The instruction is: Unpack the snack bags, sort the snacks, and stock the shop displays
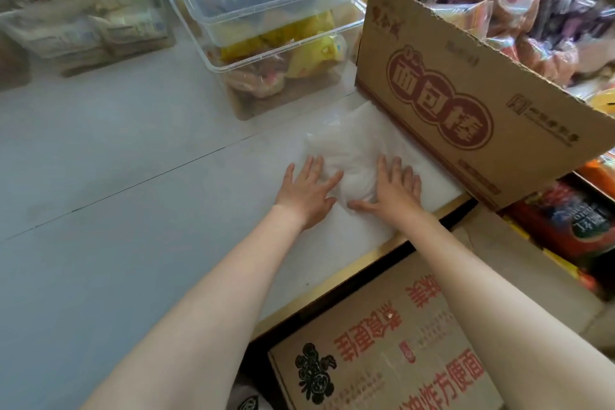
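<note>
An empty clear plastic bag [349, 146] lies flat on the white counter [133, 210], close to the counter's right edge. My left hand [307, 191] presses on the bag's near left part with fingers spread straight. My right hand [391, 190] presses flat on its near right part, thumb pointing left. To the right stands an open cardboard box [466, 110] with red print, filled with snacks wrapped in clear film [519, 3].
Two stacked clear plastic bins [266, 53] stand behind the bag; the lower one holds yellow snack packs. More bins with pale packs [86, 20] sit at the far left. Below the counter's edge lie a printed carton [399, 343] and red packets [565, 226].
</note>
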